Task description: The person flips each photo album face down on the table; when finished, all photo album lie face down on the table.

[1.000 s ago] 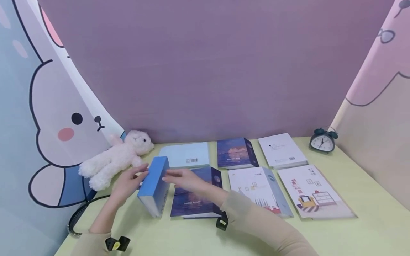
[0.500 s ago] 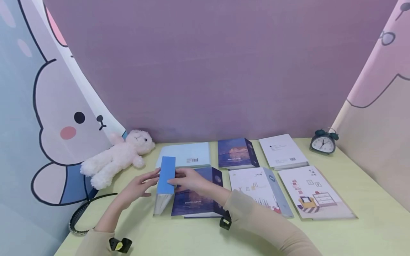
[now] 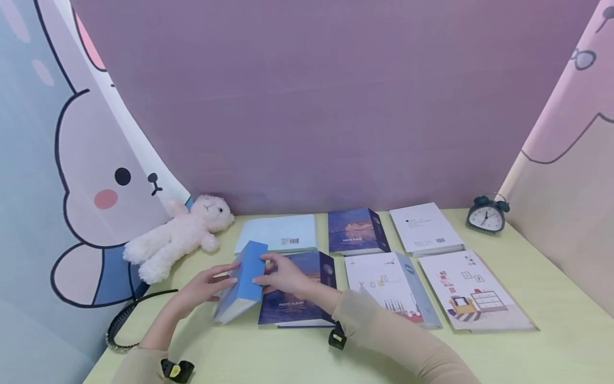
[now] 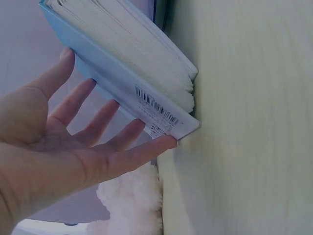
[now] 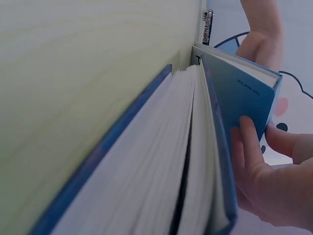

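Note:
A thick blue photo album [image 3: 251, 272] stands spine up on the near left of the table, leaning to the left between both hands. My left hand [image 3: 203, 288] supports its back cover; in the left wrist view the fingers [image 4: 105, 115] lie spread and fairly straight beside the barcode. My right hand [image 3: 288, 274] holds the spine side, and in the right wrist view its thumb is on the spine and its fingers [image 5: 252, 147] are on the front cover. Just right of the album lies a dark blue photo album [image 3: 292, 314], partly beneath my right hand.
A light blue album [image 3: 268, 230], a second dark one [image 3: 352, 229] and a white one [image 3: 427, 226] form the back row. Two illustrated albums [image 3: 379, 280] lie in front. A white plush toy [image 3: 182, 234] and black headband [image 3: 115, 325] are left, an alarm clock [image 3: 486, 216] right.
The blue album has shifted right, swung upright, then tipped left toward my left hand. Both hands have moved with it. The other albums stay put.

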`<state>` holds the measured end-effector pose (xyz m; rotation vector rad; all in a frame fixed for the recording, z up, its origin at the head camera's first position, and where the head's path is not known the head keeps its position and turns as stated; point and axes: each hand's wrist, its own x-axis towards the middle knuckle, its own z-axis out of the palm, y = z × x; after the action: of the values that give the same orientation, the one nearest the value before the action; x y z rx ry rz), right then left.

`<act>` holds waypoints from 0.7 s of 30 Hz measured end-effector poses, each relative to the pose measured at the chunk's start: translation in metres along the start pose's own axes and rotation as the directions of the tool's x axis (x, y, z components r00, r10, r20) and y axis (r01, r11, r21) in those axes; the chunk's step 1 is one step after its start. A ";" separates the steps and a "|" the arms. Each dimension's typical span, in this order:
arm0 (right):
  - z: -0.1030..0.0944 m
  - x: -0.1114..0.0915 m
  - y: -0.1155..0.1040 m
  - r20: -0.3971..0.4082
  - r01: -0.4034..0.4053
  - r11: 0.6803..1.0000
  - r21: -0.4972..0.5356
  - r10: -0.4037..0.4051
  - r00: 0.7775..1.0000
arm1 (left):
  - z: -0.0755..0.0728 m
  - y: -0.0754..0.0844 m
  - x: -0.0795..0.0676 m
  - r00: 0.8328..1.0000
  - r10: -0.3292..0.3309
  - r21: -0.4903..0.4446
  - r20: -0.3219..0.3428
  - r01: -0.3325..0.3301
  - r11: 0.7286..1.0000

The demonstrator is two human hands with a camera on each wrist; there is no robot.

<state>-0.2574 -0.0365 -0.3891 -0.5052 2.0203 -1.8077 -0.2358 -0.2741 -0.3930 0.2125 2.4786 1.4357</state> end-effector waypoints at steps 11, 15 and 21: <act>0.004 0.002 0.003 0.009 -0.020 0.999 -0.038 0.020 1.000 | -0.008 -0.008 -0.004 1.000 -0.010 0.079 -0.007 0.010 0.997; 0.005 0.002 0.006 0.045 -0.067 0.997 -0.026 0.069 0.997 | -0.011 -0.010 -0.006 0.999 -0.010 0.151 -0.036 0.015 0.988; 0.005 0.002 0.008 0.110 -0.095 0.995 -0.019 0.096 0.989 | -0.014 -0.014 -0.008 0.999 -0.012 0.187 -0.044 0.020 0.982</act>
<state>-0.2567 -0.0412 -0.3981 -0.4924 1.9493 -1.6738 -0.2323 -0.2950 -0.3971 0.2001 2.6446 1.2120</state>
